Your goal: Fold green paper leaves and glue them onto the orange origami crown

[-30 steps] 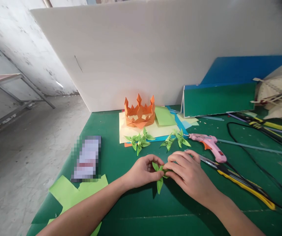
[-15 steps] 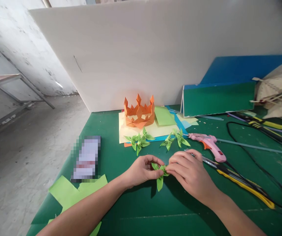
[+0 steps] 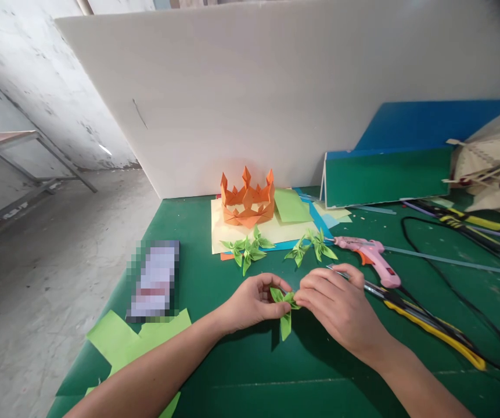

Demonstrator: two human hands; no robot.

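Note:
Between both hands, just over the green table, is a folded green paper flower with pointed petals. My left hand pinches it from the left with thumb and fingers. From the right, my right hand grips a petal tip between closed fingers; its fingertips are partly hidden. Beyond the hands lie more green paper flowers, one cluster on the left and another on the right. An orange paper crown stands behind them on cream paper.
A pink glue gun and a yellow-handled craft knife lie right of my right hand, with a black cable. Left are a blurred phone and green paper sheets. A white board stands at the back.
The green flower has tilted slightly, its lower petal shifting a little right and down. Both hands keep their grip in nearly the same place.

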